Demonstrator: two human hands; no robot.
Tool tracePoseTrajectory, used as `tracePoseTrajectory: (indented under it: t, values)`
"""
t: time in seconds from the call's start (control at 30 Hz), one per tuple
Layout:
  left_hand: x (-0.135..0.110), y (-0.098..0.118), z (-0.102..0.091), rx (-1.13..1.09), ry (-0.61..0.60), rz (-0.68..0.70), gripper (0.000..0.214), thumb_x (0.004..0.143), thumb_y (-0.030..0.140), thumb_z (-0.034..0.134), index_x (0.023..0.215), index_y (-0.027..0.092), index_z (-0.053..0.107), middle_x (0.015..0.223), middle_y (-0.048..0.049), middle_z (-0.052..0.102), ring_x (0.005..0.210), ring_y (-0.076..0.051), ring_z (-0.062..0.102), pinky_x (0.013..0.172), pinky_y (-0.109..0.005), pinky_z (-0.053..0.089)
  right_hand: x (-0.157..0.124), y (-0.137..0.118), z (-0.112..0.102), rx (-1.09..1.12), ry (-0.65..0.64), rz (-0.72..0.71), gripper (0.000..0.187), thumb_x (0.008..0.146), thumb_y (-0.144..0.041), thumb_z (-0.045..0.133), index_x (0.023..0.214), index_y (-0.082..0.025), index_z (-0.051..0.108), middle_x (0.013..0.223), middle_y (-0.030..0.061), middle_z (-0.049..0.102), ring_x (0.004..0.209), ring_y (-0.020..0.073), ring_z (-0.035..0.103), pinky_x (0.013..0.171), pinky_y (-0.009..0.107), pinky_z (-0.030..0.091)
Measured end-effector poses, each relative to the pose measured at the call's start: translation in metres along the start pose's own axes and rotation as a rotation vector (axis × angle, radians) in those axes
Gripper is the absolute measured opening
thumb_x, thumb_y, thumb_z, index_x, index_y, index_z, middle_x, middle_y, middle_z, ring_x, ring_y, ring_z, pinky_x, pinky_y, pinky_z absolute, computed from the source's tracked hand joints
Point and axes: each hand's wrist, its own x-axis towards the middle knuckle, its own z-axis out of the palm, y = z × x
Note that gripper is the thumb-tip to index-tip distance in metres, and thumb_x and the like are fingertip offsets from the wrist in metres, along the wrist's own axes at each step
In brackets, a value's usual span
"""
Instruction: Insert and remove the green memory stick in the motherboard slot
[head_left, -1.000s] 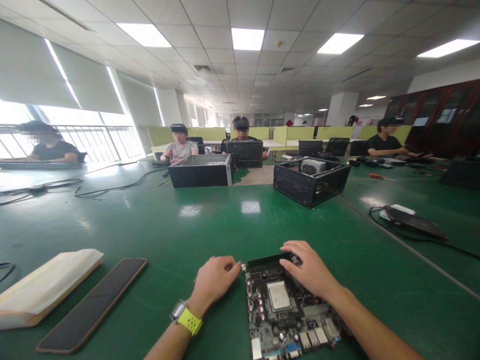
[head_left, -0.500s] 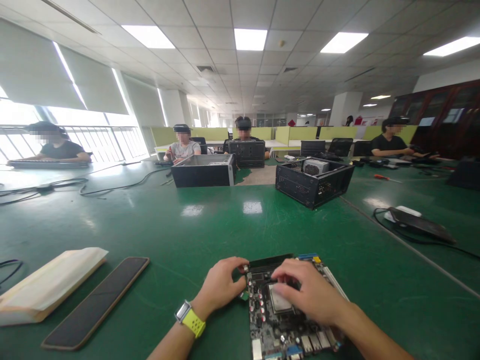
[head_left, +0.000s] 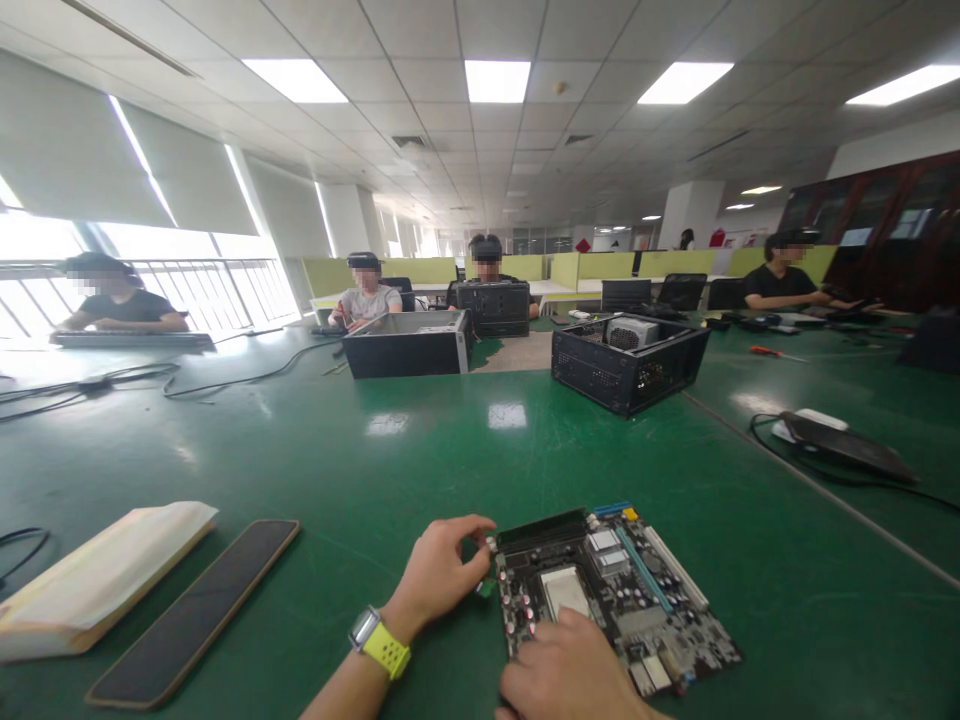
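A motherboard (head_left: 637,620) lies flat on the green table, its metal-topped processor (head_left: 564,592) showing in the socket. At the board's far left edge is my left hand (head_left: 448,562), wearing a watch with a yellow strap; thumb and forefinger close on the edge. A small green piece (head_left: 486,588) shows by that thumb, too little of it to name. My right hand (head_left: 562,668) covers the board's near left part, just below the processor. Its fingers are curled down, their tips hidden, so whatever they hold cannot be made out.
To my left lie a dark flat phone-like slab (head_left: 196,612) and a paper-wrapped packet (head_left: 105,575). Farther off stand two open computer cases, one black-fronted (head_left: 405,350) and one with a power supply (head_left: 626,365). A black adapter (head_left: 847,447) with cable is right. Several people sit beyond.
My right hand has moved from over the processor toward me, to the board's near left part, uncovering the processor and the slots. The left hand has stayed at the edge.
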Motion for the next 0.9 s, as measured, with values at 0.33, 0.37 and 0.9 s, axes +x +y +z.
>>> tracePoseTrajectory:
  t: [0.33,0.37,0.9]
  values:
    - [0.001,-0.005,0.0,0.031,0.098,-0.064,0.026,0.083,0.03,0.046,0.098,0.022,0.066,0.081,0.0011,0.069,0.067,-0.015,0.061,0.06,-0.023,0.044,-0.011,0.128,-0.04,-0.02,0.166,0.769,0.028,0.084,-0.028,0.044,0.077,-0.024,0.071,0.074,0.0093,0.07,0.068,0.0228,0.064,0.056,0.029,0.038]
    - [0.001,-0.004,0.0,0.035,0.096,-0.062,0.026,0.084,0.03,0.046,0.098,0.022,0.066,0.082,0.0009,0.069,0.067,-0.015,0.061,0.062,-0.024,0.045,-0.013,0.138,-0.04,-0.018,0.177,0.802,0.026,0.084,-0.028,0.045,0.08,-0.025,0.071,0.075,0.0095,0.07,0.069,0.0234,0.064,0.056,0.03,0.039]
    - [-0.001,-0.006,0.011,0.025,-0.055,0.041,0.068,0.076,0.043,0.063,0.137,0.025,0.037,0.135,-0.0053,0.05,0.12,-0.023,0.049,0.102,-0.036,0.038,-0.013,0.091,-0.05,0.642,0.358,0.42,0.031,0.087,-0.039,0.046,0.105,-0.021,0.064,0.098,0.006,0.068,0.091,0.0197,0.062,0.084,0.034,0.045]
